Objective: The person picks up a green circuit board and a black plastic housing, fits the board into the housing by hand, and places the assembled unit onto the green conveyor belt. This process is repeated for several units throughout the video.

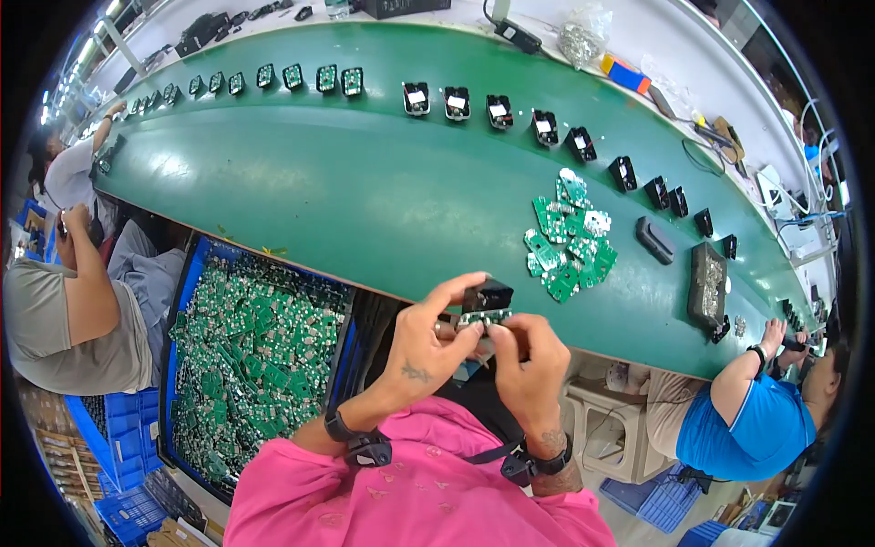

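Just off the front edge of the green bench, my left hand [421, 351] is closed around a small black plastic housing [488, 294]. A green circuit board [474, 318] shows at the housing's near side, and the left thumb presses against it. My right hand [529, 360] pinches the board's other end between thumb and fingers. How far the board sits inside the housing is hidden by my fingers. Beyond my hands, a loose pile of green circuit boards [567, 239] lies on the bench [365, 201].
Black housings [499, 111] and board-fitted ones [326, 79] line the far side. A blue bin [193, 273] full of boards stands at left. A dark tray [700, 314] of small parts and a black case [654, 240] are at right. Co-workers sit on both sides.
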The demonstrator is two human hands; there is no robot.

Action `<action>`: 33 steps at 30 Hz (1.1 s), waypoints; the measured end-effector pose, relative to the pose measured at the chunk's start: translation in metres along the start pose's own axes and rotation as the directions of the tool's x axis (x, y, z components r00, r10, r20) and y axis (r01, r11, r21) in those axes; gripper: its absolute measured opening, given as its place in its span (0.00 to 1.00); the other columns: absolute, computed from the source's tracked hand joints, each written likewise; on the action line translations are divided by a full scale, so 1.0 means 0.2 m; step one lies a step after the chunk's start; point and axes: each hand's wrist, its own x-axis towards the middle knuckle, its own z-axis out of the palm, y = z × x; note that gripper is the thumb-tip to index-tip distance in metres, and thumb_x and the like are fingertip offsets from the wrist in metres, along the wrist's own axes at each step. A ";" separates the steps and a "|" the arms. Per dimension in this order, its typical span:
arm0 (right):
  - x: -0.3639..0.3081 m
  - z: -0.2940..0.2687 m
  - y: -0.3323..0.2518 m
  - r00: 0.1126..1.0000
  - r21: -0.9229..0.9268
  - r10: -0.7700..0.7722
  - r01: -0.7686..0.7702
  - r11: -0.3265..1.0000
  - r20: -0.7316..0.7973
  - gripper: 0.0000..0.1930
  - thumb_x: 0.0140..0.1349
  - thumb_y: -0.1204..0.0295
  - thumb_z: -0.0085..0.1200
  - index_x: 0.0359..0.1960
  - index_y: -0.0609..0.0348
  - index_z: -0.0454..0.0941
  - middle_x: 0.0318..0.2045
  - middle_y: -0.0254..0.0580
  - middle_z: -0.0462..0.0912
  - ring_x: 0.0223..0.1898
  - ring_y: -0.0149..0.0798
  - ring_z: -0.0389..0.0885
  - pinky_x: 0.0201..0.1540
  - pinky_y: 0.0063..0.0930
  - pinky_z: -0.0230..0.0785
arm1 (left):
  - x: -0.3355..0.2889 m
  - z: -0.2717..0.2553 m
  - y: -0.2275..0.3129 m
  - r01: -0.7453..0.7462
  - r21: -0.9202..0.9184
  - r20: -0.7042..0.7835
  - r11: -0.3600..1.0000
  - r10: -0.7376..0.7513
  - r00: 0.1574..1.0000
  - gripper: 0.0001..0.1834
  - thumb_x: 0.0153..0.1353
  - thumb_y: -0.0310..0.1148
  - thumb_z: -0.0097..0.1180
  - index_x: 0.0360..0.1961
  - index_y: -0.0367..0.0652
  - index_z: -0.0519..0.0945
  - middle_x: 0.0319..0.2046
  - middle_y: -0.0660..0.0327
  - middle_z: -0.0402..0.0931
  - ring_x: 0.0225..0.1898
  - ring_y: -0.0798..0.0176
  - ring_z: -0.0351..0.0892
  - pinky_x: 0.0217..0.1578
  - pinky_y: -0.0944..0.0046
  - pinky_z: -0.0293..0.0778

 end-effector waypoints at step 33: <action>0.10 -0.06 -0.06 0.995 0.131 0.027 -0.039 0.991 0.091 0.10 0.62 0.75 0.61 0.24 0.66 0.76 0.15 0.38 0.72 0.17 0.31 0.65 0.22 0.28 0.58 | 0.09 0.01 -0.17 -0.444 0.414 0.100 0.795 0.446 0.890 0.28 0.59 0.14 0.56 0.63 0.40 0.76 0.51 0.54 0.80 0.30 0.76 0.79 0.27 0.74 0.74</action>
